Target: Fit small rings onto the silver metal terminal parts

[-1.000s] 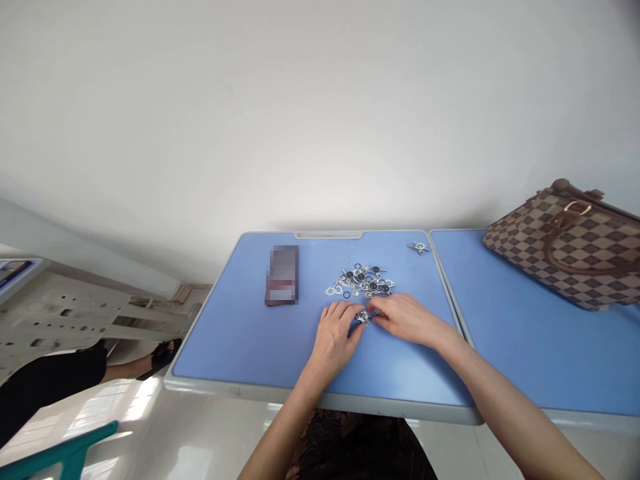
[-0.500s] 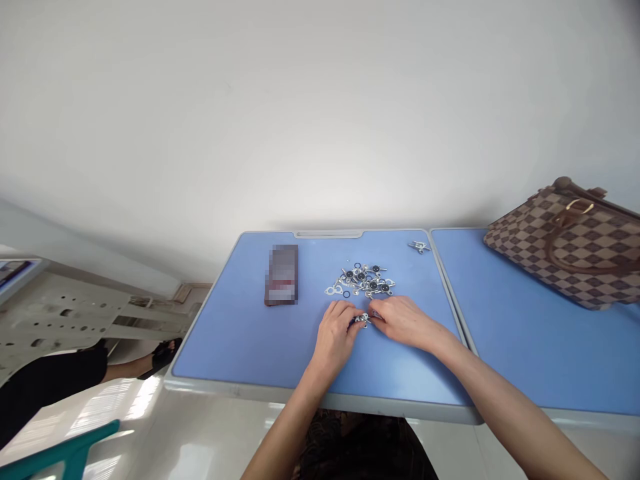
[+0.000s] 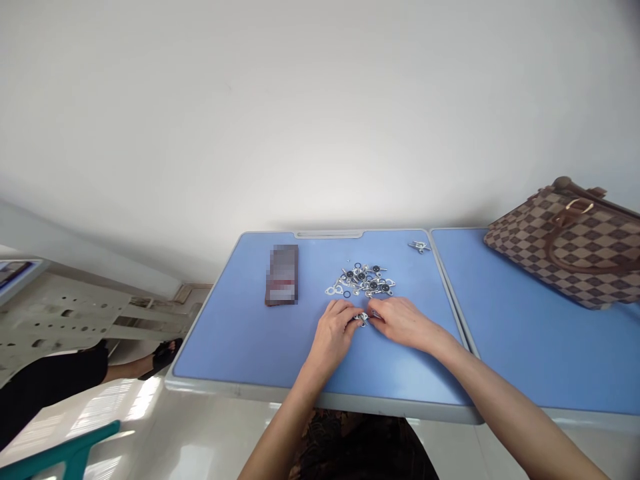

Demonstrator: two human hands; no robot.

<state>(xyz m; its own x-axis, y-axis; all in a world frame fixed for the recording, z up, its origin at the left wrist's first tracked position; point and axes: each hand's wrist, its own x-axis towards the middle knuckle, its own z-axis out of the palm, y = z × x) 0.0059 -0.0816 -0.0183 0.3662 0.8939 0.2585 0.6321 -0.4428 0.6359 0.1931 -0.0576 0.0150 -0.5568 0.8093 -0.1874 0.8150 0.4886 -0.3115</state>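
My left hand [image 3: 336, 328] is closed in a pinch on a small silver metal part [image 3: 362, 319] with holes in it, just above or on the blue table. Right beside it, my right hand [image 3: 397, 321] has thumb and fingers pinched together; a bit of something small shows at their tips, too tiny to name. Beyond both hands lies a loose pile of small metal parts [image 3: 361, 276], some with round black pieces. A dark ring [image 3: 347, 294] and a flat silver plate with holes [image 3: 331, 291] sit at the pile's near left edge.
On the blue table [image 3: 240, 333], a blurred-out dark rectangular object [image 3: 283, 275] lies to the left. Another small metal piece [image 3: 420, 247] is at the back right. A checkered handbag [image 3: 575, 240] stands on the adjoining table. Another person's leg [image 3: 127, 371] shows at lower left.
My left hand and the metal part in it have shifted slightly left, leaving a small gap to my right fingertips. The pile has stayed put.
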